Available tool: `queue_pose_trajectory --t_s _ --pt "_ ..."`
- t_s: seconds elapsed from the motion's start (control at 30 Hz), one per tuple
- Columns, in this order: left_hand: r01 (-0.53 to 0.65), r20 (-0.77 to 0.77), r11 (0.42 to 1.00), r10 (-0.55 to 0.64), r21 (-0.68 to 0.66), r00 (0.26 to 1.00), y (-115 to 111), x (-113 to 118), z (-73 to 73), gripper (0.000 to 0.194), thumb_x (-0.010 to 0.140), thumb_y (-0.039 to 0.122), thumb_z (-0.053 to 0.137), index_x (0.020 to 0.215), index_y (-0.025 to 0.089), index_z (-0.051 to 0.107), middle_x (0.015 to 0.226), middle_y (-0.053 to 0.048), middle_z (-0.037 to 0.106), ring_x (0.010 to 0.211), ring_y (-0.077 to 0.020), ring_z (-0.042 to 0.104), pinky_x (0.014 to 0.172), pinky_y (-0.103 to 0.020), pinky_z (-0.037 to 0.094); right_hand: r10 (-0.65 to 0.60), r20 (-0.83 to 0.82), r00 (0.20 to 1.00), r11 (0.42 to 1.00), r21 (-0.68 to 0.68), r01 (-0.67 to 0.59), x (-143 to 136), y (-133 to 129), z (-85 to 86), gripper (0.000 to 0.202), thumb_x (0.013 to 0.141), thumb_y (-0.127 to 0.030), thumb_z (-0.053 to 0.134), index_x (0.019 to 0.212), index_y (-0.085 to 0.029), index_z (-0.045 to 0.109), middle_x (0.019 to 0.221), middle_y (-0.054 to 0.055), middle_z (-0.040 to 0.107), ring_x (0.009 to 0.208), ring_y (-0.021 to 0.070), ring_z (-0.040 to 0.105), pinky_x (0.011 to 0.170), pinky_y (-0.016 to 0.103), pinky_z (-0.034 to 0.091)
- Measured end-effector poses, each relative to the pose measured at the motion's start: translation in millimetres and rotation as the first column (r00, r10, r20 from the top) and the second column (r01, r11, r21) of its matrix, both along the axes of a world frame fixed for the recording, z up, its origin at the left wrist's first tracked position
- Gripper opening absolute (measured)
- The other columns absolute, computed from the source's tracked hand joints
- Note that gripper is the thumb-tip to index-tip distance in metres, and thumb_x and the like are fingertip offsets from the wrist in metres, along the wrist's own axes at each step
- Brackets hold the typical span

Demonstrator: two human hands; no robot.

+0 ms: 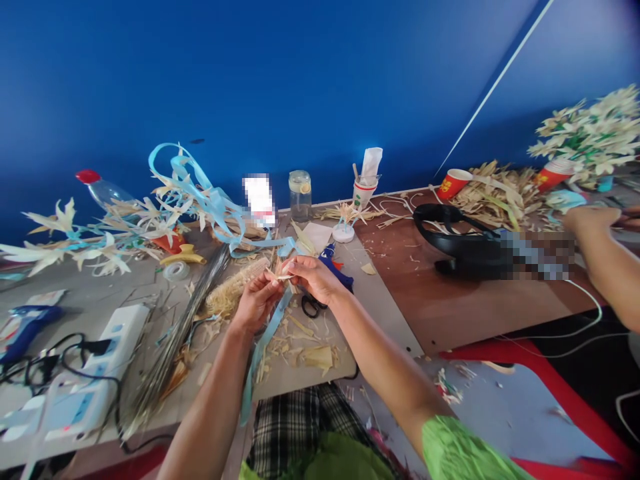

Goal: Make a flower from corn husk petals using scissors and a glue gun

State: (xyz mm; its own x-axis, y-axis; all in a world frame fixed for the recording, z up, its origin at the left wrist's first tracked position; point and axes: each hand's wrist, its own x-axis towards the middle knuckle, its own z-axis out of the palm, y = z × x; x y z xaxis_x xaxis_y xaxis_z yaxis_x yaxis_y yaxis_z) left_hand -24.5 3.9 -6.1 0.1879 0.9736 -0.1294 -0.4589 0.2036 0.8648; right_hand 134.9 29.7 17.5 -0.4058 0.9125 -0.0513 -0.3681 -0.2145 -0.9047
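Observation:
My left hand (259, 297) and my right hand (311, 275) meet over the table, fingers closed from both sides on a small pale strip of husk (281, 276). A light blue ribbon (267, 333) hangs down below them toward the table's front edge. Just behind my left hand lies a bundle of pale fibre (233, 288). Black scissor handles (312, 306) lie below my right hand, and a blue glue gun (334, 265) lies to its right. Husk scraps (320, 357) are scattered in front.
A bundle of thin wires (187, 323) and a white power strip (107, 367) lie at the left. Behind stand a glass jar (300, 197) and a cup (364, 191). A black visor-like object (457, 243) lies right, near another person's arm (607, 260).

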Motion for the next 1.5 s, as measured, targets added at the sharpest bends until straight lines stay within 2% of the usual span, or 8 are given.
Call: queue_pose_trajectory --t_s 0.2,0.33,0.43,0.63,0.87,1.17,1.37,1.5 --pt "0.044 -0.047 0.999 -0.044 -0.010 0.998 -1.5 2.3 2.5 0.022 0.063 0.025 0.077 0.068 0.014 0.059 0.060 0.000 0.057 0.054 -0.0068 0.050 0.051 -0.018 0.037 -0.052 0.089 0.995 0.996 0.075 0.045 -1.4 -1.7 1.9 0.024 0.067 -0.038 0.069 0.075 -0.016 0.064 0.063 -0.003 0.057 0.054 0.0072 0.044 0.054 0.021 0.032" --pt "0.041 -0.117 0.999 -0.044 -0.028 0.992 -3.0 4.6 4.2 0.025 0.062 0.027 0.077 0.068 0.014 0.057 0.058 0.001 0.056 0.050 -0.0059 0.048 0.048 -0.017 0.033 -0.104 0.216 0.971 0.990 0.120 0.080 -3.3 -2.7 0.5 0.017 0.066 -0.032 0.066 0.068 -0.016 0.061 0.055 -0.004 0.053 0.050 0.0064 0.039 0.050 0.021 0.026" --pt "0.048 -0.136 0.998 -0.053 -0.033 0.989 -4.0 5.1 3.9 0.027 0.062 0.028 0.078 0.068 0.014 0.056 0.058 0.002 0.057 0.050 -0.0060 0.048 0.048 -0.017 0.034 -0.058 0.173 0.983 0.998 -0.002 0.059 -5.3 -1.3 -2.7 0.017 0.063 -0.030 0.066 0.061 -0.015 0.058 0.049 -0.005 0.049 0.047 0.0067 0.037 0.048 0.022 0.025" --pt "0.038 -0.103 0.999 -0.038 -0.002 0.994 -4.9 6.1 2.9 0.027 0.059 0.026 0.079 0.066 0.014 0.056 0.058 0.003 0.057 0.053 -0.0059 0.049 0.053 -0.018 0.037 0.047 -0.110 0.993 0.965 -0.252 -0.074 -5.5 2.1 -6.0 0.018 0.058 -0.021 0.067 0.053 -0.014 0.051 0.049 -0.005 0.047 0.045 0.0056 0.037 0.046 0.021 0.027" --pt "0.052 -0.121 0.998 -0.049 0.022 0.991 -5.1 6.7 2.4 0.027 0.059 0.027 0.079 0.065 0.013 0.056 0.055 0.003 0.055 0.050 -0.0055 0.047 0.051 -0.018 0.035 0.086 -0.207 0.975 0.878 -0.447 -0.172 -8.5 6.1 -13.2 0.021 0.073 -0.018 0.057 0.054 -0.015 0.048 0.044 -0.006 0.042 0.039 0.0056 0.030 0.050 0.022 0.038" --pt "0.067 -0.168 0.997 -0.059 0.043 0.984 -2.4 3.7 -5.7 0.022 0.064 0.026 0.076 0.067 0.013 0.059 0.060 0.001 0.058 0.055 -0.0074 0.051 0.055 -0.020 0.038 0.020 -0.171 0.985 0.861 -0.498 -0.104 -11.6 5.7 -14.2 0.033 0.086 -0.029 0.050 0.055 -0.016 0.049 0.039 -0.005 0.042 0.036 0.0068 0.032 0.043 0.021 0.031" --pt "0.003 -0.128 1.000 -0.001 0.019 0.992 -1.5 6.4 -2.4 0.023 0.062 0.025 0.077 0.066 0.013 0.057 0.059 0.001 0.059 0.055 -0.0076 0.053 0.056 -0.019 0.041 -0.027 -0.191 0.981 0.879 -0.473 -0.068 -7.7 2.5 -5.3 0.047 0.078 -0.059 0.053 0.060 -0.016 0.054 0.049 -0.001 0.053 0.041 0.0080 0.041 0.044 0.021 0.032" --pt "-0.027 -0.100 1.000 0.027 0.004 0.995 -1.1 6.5 1.9 0.025 0.060 0.024 0.078 0.065 0.013 0.057 0.058 0.001 0.059 0.054 -0.0073 0.053 0.054 -0.019 0.040 0.015 -0.213 0.977 0.921 -0.378 -0.096 -3.2 0.5 -1.2 0.050 0.071 -0.065 0.056 0.064 -0.016 0.058 0.055 0.000 0.057 0.046 0.0079 0.044 0.048 0.022 0.034"
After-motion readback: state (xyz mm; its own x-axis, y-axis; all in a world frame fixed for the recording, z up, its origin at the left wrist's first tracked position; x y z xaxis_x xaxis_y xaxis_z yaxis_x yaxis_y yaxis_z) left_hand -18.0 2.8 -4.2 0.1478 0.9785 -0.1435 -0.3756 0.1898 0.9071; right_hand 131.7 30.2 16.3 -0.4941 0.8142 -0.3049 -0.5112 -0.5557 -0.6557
